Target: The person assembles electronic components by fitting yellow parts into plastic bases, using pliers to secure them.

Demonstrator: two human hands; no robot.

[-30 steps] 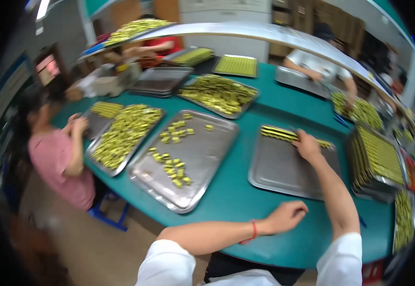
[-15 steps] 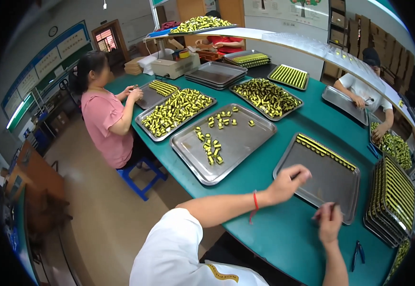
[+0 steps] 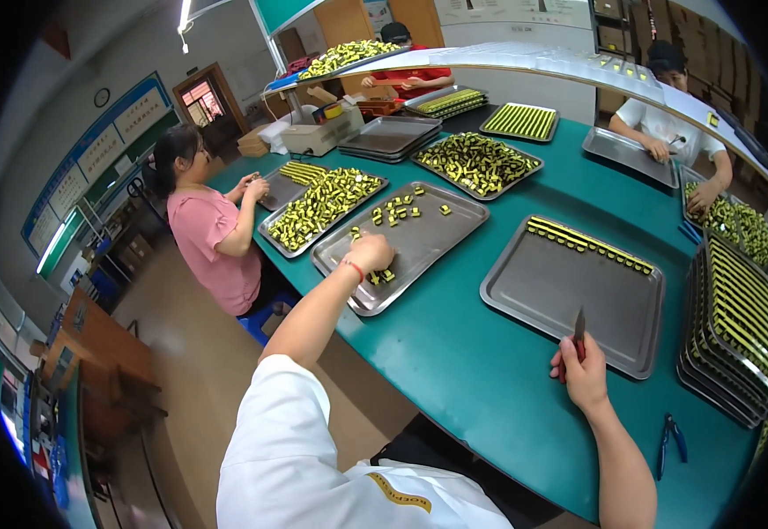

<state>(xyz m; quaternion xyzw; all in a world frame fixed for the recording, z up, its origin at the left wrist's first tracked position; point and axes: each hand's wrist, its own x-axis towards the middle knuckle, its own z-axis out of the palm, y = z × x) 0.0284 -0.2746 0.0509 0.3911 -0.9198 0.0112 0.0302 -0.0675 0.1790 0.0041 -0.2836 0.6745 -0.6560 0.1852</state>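
Note:
My left hand (image 3: 371,253) is over the metal tray (image 3: 441,238) left of centre, among loose yellow-and-black blocks (image 3: 397,212). Its fingertips are hidden, so whether they grip a block does not show. My right hand (image 3: 585,375) is closed around a red-handled knife (image 3: 579,328) with its dark pointed blade upward. That hand is at the near edge of a second metal tray (image 3: 569,282). A tight double row of yellow-and-black blocks (image 3: 588,245) lies along the far side of that tray.
Blue pliers (image 3: 669,441) lie right of my right forearm. A tall stack of filled trays (image 3: 736,335) stands at the right. Heaped trays of blocks (image 3: 324,207) lie farther back. A person in pink (image 3: 212,220) sits at the left; others work across the green table (image 3: 454,379).
My left hand has moved left from the tray with the row to the tray of loose blocks. My right hand has shifted slightly up and left, with the knife now plainly visible.

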